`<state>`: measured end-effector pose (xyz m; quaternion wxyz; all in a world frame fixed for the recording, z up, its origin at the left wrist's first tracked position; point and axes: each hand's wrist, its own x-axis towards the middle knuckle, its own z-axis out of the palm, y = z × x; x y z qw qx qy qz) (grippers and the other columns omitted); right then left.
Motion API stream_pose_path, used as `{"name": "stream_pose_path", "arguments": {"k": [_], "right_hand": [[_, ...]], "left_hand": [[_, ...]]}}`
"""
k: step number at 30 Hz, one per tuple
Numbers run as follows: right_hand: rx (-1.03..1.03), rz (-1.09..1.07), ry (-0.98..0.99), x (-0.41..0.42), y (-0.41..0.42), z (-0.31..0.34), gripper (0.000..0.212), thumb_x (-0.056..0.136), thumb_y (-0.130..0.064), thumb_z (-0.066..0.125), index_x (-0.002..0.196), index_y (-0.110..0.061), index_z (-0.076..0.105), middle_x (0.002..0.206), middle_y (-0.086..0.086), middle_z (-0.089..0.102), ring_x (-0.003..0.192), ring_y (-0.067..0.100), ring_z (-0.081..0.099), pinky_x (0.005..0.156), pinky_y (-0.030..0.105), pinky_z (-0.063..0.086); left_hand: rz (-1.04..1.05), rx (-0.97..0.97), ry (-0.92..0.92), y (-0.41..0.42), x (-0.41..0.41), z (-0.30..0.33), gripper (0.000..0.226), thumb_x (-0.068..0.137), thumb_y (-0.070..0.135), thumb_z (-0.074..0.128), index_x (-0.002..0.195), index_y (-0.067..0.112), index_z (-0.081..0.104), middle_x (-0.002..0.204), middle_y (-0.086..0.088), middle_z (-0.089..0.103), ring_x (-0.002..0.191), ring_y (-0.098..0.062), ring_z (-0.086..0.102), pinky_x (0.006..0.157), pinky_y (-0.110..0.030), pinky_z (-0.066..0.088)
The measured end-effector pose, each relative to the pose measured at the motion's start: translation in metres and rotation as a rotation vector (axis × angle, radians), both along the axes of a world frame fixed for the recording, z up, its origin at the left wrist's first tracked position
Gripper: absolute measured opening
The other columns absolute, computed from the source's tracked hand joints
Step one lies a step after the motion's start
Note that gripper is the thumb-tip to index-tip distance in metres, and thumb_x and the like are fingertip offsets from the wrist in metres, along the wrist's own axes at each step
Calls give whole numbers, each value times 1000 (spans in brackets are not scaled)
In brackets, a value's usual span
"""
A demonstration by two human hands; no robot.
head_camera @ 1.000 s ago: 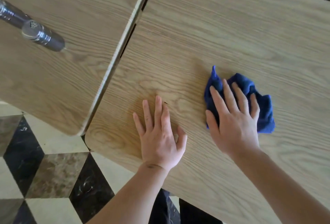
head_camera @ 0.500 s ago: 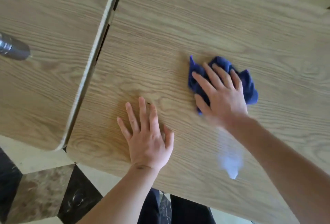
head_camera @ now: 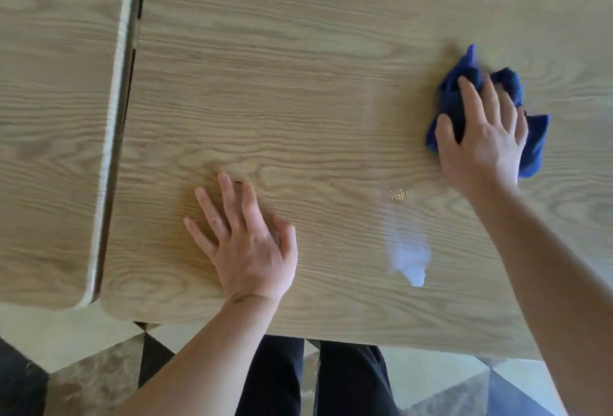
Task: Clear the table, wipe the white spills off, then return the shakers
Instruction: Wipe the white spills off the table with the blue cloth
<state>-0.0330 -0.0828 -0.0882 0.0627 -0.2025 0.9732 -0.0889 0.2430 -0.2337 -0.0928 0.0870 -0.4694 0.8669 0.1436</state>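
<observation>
- Lying on the wooden table [head_camera: 331, 50], the white smear [head_camera: 408, 258] sat near the front edge, its long axis running roughly from twelve to six o'clock, thick and pale at the near end and fading to a faint streak farther up.
- A small glinting speck [head_camera: 398, 195] lay just above the streak's upper part; what it was could not be told.
- The blue cloth [head_camera: 487, 107] was crumpled on the tabletop, well apart from the smear, at about one o'clock from it.
- The right hand [head_camera: 484, 143] pressed flat on the cloth, fingers spread over it and not curled round it: a pinning hold rather than a pinch.
- From that hand the smear lay at about seven o'clock, so the next stroke probably needed to pull back toward the body and slightly left, along the streak's length.
- The left hand [head_camera: 245, 243] rested palm down with fingers apart, holding nothing, at nine o'clock from the smear; it looked the nearer of the two, yet carried no cloth.
- A second table [head_camera: 49, 116] stood just beside, at the left, across a narrow gap.
- No shakers were in view.
</observation>
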Motion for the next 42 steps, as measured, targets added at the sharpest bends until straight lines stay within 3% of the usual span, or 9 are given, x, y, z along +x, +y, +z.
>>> {"name": "stream_pose_path", "arguments": {"k": [7,13,18,20,26,30,33,36,42], "right_hand": [[131,-277,-102,166,95,10,65,93,-46,34,153,-21,29,164,5,23,151,25,15,122,53,13],[107,201,-123,242,25,10,60,95,-45,50,150,-22,41,161,5,31,149,28,26,120,55,18],[62,604,-108,188,24,5,56,96,-51,45,149,-32,43,162,-3,30,149,22,29,121,52,19],[34,644,-58,144,14,2,54,96,-52,43,147,-33,45,160,-4,33,147,21,32,121,51,17],[41,297,-6,-36,-81,-9,59,95,-57,29,150,-35,36,163,-5,26,150,23,22,122,52,12],[3,89,-42,-64,-123,-11,60,97,-53,23,153,-33,29,165,-2,19,152,24,14,123,52,4],[-17,152,1,-24,-125,-9,60,97,-52,26,153,-30,33,164,0,24,151,25,19,122,53,6],[-34,411,-3,54,-96,-3,56,97,-50,35,149,-29,41,161,1,31,148,25,27,122,52,11],[120,870,-122,217,53,7,58,97,-49,49,151,-32,38,162,-2,29,147,23,33,120,51,18]], "left_hand": [[3,-19,27,1,-1,0,64,88,36,34,146,10,28,167,-14,8,153,-43,-4,117,-71,3],[3,-22,24,2,-1,0,65,86,32,42,146,10,29,167,-15,8,153,-43,-1,116,-72,5],[16,-52,38,2,-1,0,68,84,38,35,146,10,31,167,-13,12,153,-42,1,117,-70,5],[10,-60,33,2,-2,-1,69,85,39,35,147,10,30,167,-13,10,153,-42,-1,118,-69,4],[19,-74,42,3,-1,-2,63,87,37,36,145,13,28,167,-12,8,154,-39,-3,119,-67,2],[22,-98,54,3,0,-5,64,86,36,38,145,13,29,167,-13,12,154,-41,1,119,-68,4],[30,-108,53,3,-1,-5,65,86,37,39,145,13,30,167,-13,13,154,-40,1,119,-67,5],[42,-103,60,5,-4,-4,64,86,37,36,146,14,30,167,-9,13,154,-38,1,120,-66,5],[85,-109,99,5,-2,-5,56,91,24,35,146,15,34,167,-4,14,155,-34,2,121,-64,5]]}}
